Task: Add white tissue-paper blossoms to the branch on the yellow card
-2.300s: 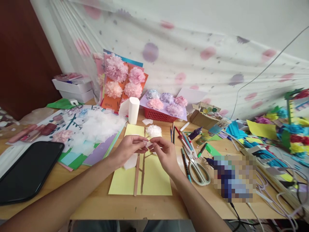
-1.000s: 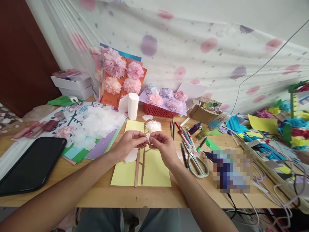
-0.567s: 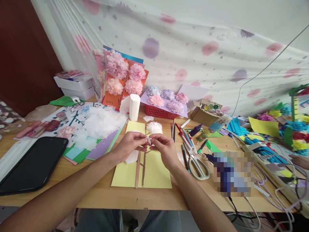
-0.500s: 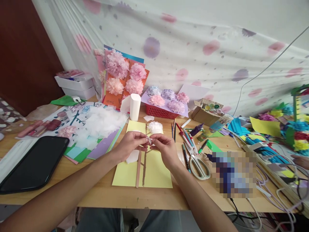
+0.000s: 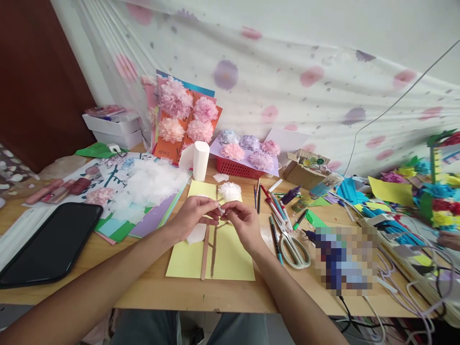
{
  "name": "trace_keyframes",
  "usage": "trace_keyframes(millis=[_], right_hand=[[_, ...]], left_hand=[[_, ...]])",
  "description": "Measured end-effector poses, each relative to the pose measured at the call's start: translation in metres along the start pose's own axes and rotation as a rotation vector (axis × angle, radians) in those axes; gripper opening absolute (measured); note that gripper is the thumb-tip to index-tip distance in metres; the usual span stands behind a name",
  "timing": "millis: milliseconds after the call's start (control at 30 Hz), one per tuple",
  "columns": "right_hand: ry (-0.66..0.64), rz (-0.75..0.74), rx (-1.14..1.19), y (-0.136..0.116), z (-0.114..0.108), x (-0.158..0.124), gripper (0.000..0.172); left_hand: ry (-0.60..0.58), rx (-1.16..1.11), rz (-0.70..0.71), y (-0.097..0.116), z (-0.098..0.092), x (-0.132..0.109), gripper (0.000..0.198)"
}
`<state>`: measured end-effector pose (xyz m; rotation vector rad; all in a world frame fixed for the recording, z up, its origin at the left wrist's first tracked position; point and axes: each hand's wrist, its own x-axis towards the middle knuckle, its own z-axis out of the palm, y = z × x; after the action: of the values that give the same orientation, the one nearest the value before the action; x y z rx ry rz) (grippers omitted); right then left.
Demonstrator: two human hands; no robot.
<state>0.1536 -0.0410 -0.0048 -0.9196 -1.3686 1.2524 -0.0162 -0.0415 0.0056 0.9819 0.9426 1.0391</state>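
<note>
My left hand (image 5: 196, 214) and my right hand (image 5: 241, 220) meet fingertip to fingertip, pinching a small piece of white tissue paper (image 5: 221, 209) between them. Below them lies a yellow sheet of paper (image 5: 233, 258) with a brown branch (image 5: 214, 249) drawn on it. A wooden craft stick (image 5: 205, 256) lies lengthwise on the sheet. Just beyond my fingers, a fluffy white paper flower (image 5: 230, 191) sits on the sheet's upper part. A white piece of tissue (image 5: 196, 233) rests partly under my left hand.
Scissors (image 5: 294, 249), markers (image 5: 276, 203) and a blurred-out item (image 5: 345, 261) lie to the right. A white bottle (image 5: 201, 162) stands behind the sheet. Left are a black phone (image 5: 53, 244) and heaped white tissue (image 5: 151, 179). A red basket (image 5: 239, 168) and cables (image 5: 417, 273) are further off.
My fingers have shifted slightly on the bit of tissue, which both hands still pinch. The view has moved a little; the things on the table stay put.
</note>
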Motion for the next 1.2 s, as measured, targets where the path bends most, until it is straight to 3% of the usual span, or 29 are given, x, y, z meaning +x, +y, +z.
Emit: trace_keyframes(millis=[167,433,800,1033,1200], right_hand=[[-0.029,-0.113,-0.092,0.001,-0.004,-0.003,0.017],[-0.041,-0.080,-0.061,0.003,-0.007,-0.002,0.018],[-0.074,-0.177,-0.190,0.002,-0.010,-0.003,0.022],[0.007,0.005,-0.146,-0.001,-0.011,0.003,0.021],[-0.035,0.099,-0.138,0.002,-0.013,0.006,0.023]], left_hand=[[-0.020,0.039,0.032,0.000,0.002,-0.001,0.033],[-0.030,0.089,0.059,0.002,0.003,-0.002,0.037],[-0.043,0.092,0.047,-0.004,0.000,0.001,0.037],[-0.088,0.207,0.111,-0.007,-0.003,0.004,0.034],[-0.122,0.246,0.146,-0.009,-0.001,0.004,0.035]])
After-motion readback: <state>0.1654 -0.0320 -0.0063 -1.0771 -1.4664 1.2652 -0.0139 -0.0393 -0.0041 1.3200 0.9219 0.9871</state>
